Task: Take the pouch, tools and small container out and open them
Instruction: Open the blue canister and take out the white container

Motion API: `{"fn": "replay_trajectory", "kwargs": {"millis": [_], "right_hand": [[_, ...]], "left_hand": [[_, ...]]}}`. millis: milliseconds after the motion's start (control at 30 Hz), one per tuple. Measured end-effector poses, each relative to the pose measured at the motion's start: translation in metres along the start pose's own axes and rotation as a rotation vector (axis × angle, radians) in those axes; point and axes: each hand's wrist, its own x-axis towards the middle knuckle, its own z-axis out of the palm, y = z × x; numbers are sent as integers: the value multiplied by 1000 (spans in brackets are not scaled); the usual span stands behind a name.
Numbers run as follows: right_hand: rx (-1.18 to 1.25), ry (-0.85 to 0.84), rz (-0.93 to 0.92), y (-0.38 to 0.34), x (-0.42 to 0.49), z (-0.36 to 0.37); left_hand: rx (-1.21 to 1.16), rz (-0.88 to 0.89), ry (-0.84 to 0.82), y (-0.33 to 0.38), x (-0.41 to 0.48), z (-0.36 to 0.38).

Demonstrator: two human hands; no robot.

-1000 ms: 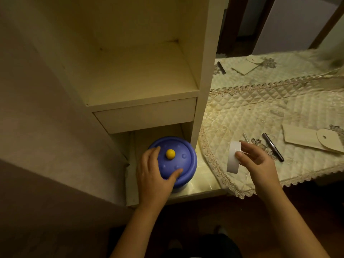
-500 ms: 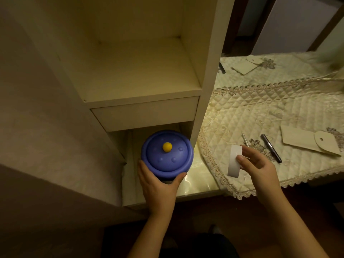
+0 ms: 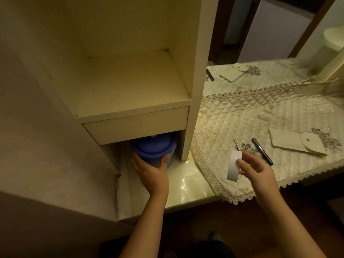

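Observation:
A round blue container (image 3: 153,148) with a lid stands in the low cubby under the drawer, its top half hidden by the drawer front. My left hand (image 3: 151,173) grips its near side. My right hand (image 3: 255,171) hovers over the table's front edge and pinches a small white rectangular object (image 3: 233,167). On the quilted cloth lie a thin silver tool (image 3: 236,144), a dark pen-like tool (image 3: 261,150) and a cream pouch (image 3: 296,144) with its round flap open.
A cream shelf unit (image 3: 197,71) with a closed drawer (image 3: 135,125) stands left of the table. A lace-edged quilted cloth (image 3: 242,116) covers the tabletop. A mirror (image 3: 279,43) at the back reflects the pouch and the cloth. Below lies a dark floor.
My left hand has pushed the blue container back into the cubby under the drawer, so its yellow knob is nearly hidden. My right hand keeps hold of the white object, almost still.

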Motion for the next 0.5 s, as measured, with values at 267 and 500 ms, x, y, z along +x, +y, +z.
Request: {"fn": "replay_trajectory", "kwargs": {"millis": [267,500], "right_hand": [[-21,24,53,12,5,-13],[-166,11,110,37,34,-38]], "left_hand": [[-8,-4,70,-1,17,9],[61,-87,-45,-13,-20,-6]]}}
